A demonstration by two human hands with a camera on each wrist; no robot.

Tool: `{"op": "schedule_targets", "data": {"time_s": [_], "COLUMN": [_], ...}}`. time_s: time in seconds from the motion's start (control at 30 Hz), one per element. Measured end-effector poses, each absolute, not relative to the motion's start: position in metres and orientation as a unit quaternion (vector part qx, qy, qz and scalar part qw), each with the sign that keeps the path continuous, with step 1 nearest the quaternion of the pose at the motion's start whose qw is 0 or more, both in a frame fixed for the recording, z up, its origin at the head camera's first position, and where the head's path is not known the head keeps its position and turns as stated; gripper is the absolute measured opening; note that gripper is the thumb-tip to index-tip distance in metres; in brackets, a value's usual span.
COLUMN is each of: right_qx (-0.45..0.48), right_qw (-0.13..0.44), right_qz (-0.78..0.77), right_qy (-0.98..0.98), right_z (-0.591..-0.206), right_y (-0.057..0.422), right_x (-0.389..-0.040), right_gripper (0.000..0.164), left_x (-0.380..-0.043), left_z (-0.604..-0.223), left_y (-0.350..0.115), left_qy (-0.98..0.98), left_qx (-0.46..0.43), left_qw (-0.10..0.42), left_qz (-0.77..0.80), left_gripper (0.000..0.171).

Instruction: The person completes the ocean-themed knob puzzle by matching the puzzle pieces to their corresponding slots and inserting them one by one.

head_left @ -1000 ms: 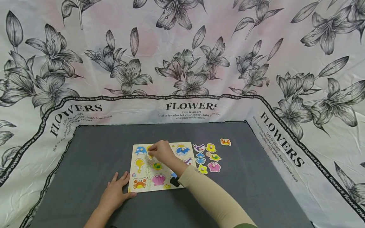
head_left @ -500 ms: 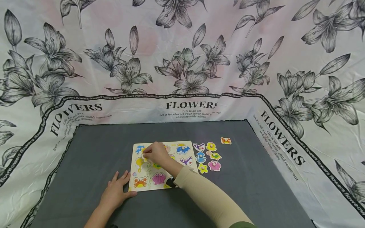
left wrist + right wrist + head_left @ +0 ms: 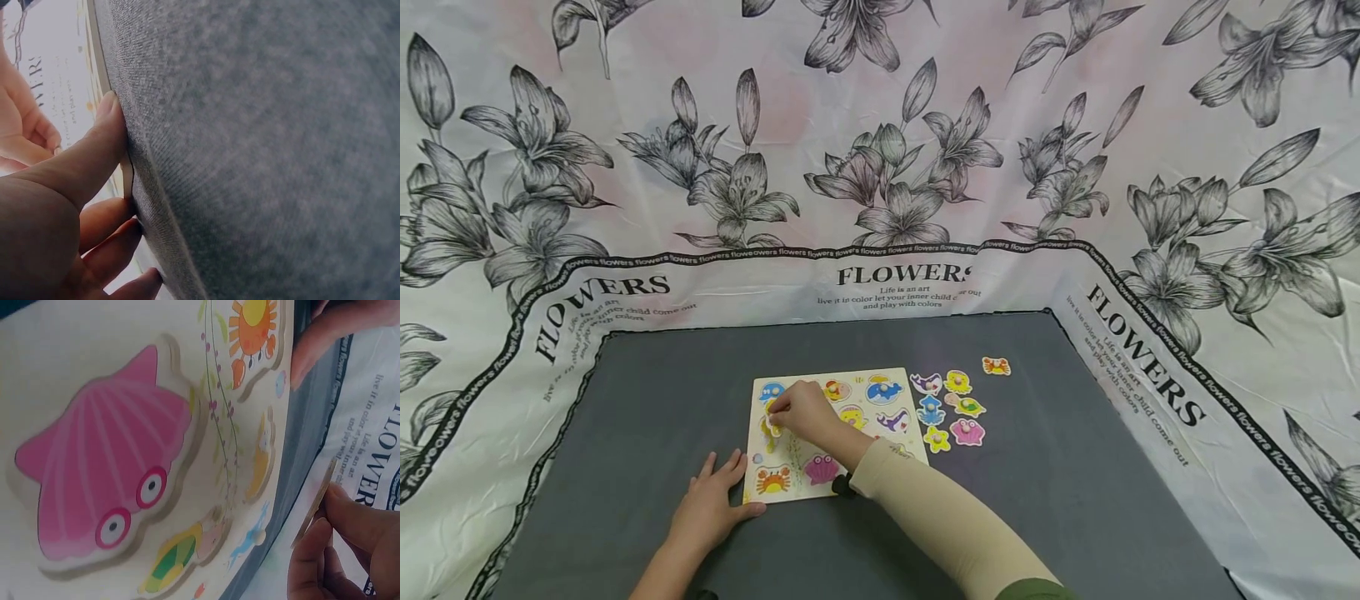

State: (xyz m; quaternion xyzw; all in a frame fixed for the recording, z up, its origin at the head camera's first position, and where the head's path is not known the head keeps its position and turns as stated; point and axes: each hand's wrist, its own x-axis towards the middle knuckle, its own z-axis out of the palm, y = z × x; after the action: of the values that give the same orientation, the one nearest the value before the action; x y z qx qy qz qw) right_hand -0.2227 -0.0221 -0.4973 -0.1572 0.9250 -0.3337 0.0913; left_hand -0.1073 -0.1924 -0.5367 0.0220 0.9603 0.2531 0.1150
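Note:
My right hand pinches a thin wooden puzzle piece, seen edge-on in the right wrist view, above the left part of the puzzle board. In the head view, yellow shows beneath those fingertips, close to the yellow seahorse-shaped recess. A blue dolphin piece with a round knob sits in the board's far left corner. My left hand rests at the near left corner, its thumb along the near edge and its extended fingers at the left edge.
Several loose pieces lie right of the board, among them a pink shell, a yellow star and a green turtle. A crab piece lies farther off. The dark grey tabletop meets a flower-printed cloth behind.
My right hand has moved left and a little nearer along the board, carrying the piece from beside the dolphin toward the seahorse recess. My left hand stays at the corner.

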Motion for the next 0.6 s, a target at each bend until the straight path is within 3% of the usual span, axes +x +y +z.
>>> {"op": "schedule_targets", "data": {"time_s": [0.6], "right_qx": [-0.132], "right_qw": [0.115], "right_qz": [-0.308], "right_qy": [0.935], "right_z": [-0.514], "right_y": [-0.034], "right_x": [-0.220], "right_gripper": [0.007], "left_x": [-0.112], "left_z": [-0.537], "left_y": [-0.189], "left_qy": [0.963], "left_qx": [0.026], "left_qw": [0.111], "left_qz": [0.243], "left_gripper": [0.093]}}
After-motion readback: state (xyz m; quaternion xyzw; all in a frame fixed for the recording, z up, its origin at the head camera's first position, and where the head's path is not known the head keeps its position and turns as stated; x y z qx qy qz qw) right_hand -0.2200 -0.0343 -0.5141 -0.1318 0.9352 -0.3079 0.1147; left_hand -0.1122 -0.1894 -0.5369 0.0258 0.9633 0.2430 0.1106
